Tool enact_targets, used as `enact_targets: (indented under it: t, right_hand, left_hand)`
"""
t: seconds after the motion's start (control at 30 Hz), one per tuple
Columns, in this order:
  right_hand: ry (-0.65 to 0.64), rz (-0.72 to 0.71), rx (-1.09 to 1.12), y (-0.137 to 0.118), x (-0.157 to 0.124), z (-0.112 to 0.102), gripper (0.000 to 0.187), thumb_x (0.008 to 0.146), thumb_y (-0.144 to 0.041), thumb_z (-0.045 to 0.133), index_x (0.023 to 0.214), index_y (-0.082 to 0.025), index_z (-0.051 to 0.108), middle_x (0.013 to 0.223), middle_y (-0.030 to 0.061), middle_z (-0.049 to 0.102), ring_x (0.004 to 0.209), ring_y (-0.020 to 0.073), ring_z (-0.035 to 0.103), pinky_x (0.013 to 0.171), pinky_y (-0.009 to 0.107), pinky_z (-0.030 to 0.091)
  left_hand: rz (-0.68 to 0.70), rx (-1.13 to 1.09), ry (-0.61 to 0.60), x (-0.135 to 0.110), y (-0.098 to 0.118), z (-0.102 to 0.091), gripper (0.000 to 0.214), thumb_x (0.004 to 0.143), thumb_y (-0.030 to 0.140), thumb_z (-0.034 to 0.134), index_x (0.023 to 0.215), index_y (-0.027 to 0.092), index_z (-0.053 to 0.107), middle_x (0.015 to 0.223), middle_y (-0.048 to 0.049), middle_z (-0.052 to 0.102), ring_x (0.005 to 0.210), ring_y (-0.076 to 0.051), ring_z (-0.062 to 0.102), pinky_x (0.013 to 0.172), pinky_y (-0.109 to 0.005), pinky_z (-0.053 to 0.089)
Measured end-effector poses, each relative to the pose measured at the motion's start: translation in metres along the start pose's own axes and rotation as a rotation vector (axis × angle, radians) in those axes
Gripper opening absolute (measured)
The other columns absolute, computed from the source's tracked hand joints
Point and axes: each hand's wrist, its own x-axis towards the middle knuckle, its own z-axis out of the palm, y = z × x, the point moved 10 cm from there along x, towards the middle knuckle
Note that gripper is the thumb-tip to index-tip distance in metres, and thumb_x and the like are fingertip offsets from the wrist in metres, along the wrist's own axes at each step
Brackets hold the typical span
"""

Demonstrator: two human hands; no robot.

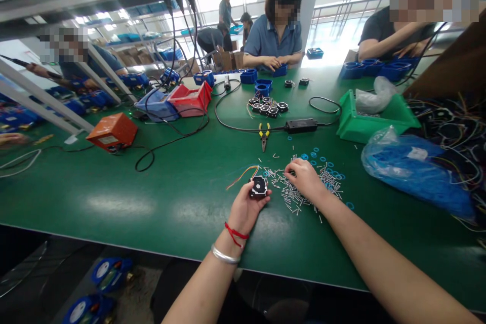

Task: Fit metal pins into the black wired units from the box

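Note:
My left hand (245,207) is wrapped round a small square black-and-silver motor-like part (259,187), whose coloured wires (243,177) trail off to the left over the table. Over a loose pile of screws (292,195) is my right hand (302,177), thumb and fingertips pinched together. Whether a screw sits in that pinch is too small to make out. Blue rings (329,165) are scattered among and behind the screws. Beyond both hands lie pliers with yellow handles (264,136).
A green bin (357,121) and a blue plastic bag (410,172) stand at the right. More of the square parts (268,107) lie farther back near a black adapter (301,126). On the left are an orange box (113,131) and a red bin (190,97). Co-workers sit across the table.

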Motion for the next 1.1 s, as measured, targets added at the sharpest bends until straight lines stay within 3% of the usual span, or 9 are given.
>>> enact_targets:
  t: [0.17, 0.37, 0.43, 0.57, 0.7, 0.87, 1.1]
  right_hand:
    - [0.033, -0.017, 0.162, -0.022, -0.007, -0.023, 0.013, 0.083, -0.027, 0.054, 0.078, -0.018, 0.062, 0.089, 0.0069, 0.059, 0.085, 0.0197, 0.054, 0.081, 0.034, 0.041]
    - [-0.278, 0.058, 0.657, -0.062, -0.024, -0.015, 0.021, 0.086, -0.037, 0.048, 0.09, -0.019, 0.059, 0.076, -0.0004, 0.061, 0.067, 0.0131, 0.057, 0.065, 0.025, 0.045]
    - [-0.281, 0.06, 0.722, -0.073, -0.027, -0.016, 0.021, 0.086, -0.036, 0.048, 0.089, -0.019, 0.058, 0.076, -0.0004, 0.062, 0.067, 0.0129, 0.058, 0.064, 0.025, 0.045]
    - [-0.181, 0.048, 0.673, -0.08, -0.029, -0.028, 0.02, 0.084, -0.038, 0.052, 0.084, -0.019, 0.061, 0.078, 0.0006, 0.063, 0.07, 0.0138, 0.058, 0.065, 0.024, 0.044]
    - [-0.197, -0.038, 0.594, -0.09, -0.03, -0.035, 0.021, 0.086, -0.038, 0.05, 0.079, -0.021, 0.06, 0.073, -0.0001, 0.062, 0.064, 0.0133, 0.057, 0.063, 0.025, 0.043]
    - [-0.143, -0.211, 0.485, -0.103, -0.032, -0.048, 0.018, 0.089, -0.031, 0.047, 0.079, -0.021, 0.058, 0.079, 0.0008, 0.062, 0.076, 0.0144, 0.057, 0.073, 0.026, 0.043]
    - [-0.157, -0.29, 0.471, -0.106, -0.034, -0.049, 0.019, 0.09, -0.025, 0.044, 0.084, -0.021, 0.061, 0.091, 0.0033, 0.062, 0.086, 0.0157, 0.057, 0.08, 0.029, 0.044]
  left_hand:
    - [-0.054, 0.044, -0.106, -0.002, -0.004, 0.009, 0.032, 0.082, 0.035, 0.049, 0.104, 0.011, 0.056, 0.101, -0.013, 0.063, 0.068, -0.013, 0.061, 0.056, -0.022, 0.048]
    - [-0.197, 0.051, -0.259, -0.007, -0.017, 0.022, 0.044, 0.085, 0.045, 0.039, 0.101, 0.008, 0.057, 0.087, -0.0149, 0.066, 0.048, -0.009, 0.054, 0.043, -0.019, 0.042]
    - [-0.272, 0.083, -0.32, -0.011, -0.025, 0.026, 0.048, 0.085, 0.047, 0.036, 0.102, 0.007, 0.057, 0.083, -0.0145, 0.066, 0.043, -0.008, 0.051, 0.037, -0.018, 0.038]
    - [-0.358, 0.152, -0.365, -0.017, -0.035, 0.027, 0.047, 0.084, 0.048, 0.037, 0.099, 0.008, 0.058, 0.074, -0.0109, 0.065, 0.036, -0.008, 0.048, 0.031, -0.017, 0.032]
    - [-0.38, 0.168, -0.323, -0.016, -0.038, 0.021, 0.044, 0.082, 0.05, 0.041, 0.086, 0.01, 0.058, 0.068, -0.0079, 0.063, 0.031, -0.006, 0.043, 0.028, -0.017, 0.027]
    - [-0.374, 0.161, -0.281, -0.016, -0.036, 0.022, 0.043, 0.081, 0.049, 0.042, 0.081, 0.009, 0.058, 0.064, -0.0078, 0.062, 0.03, -0.004, 0.039, 0.029, -0.017, 0.025]
    - [-0.372, 0.157, -0.3, -0.018, -0.033, 0.028, 0.045, 0.082, 0.05, 0.042, 0.082, 0.009, 0.059, 0.066, -0.0101, 0.062, 0.03, -0.004, 0.039, 0.03, -0.017, 0.026]
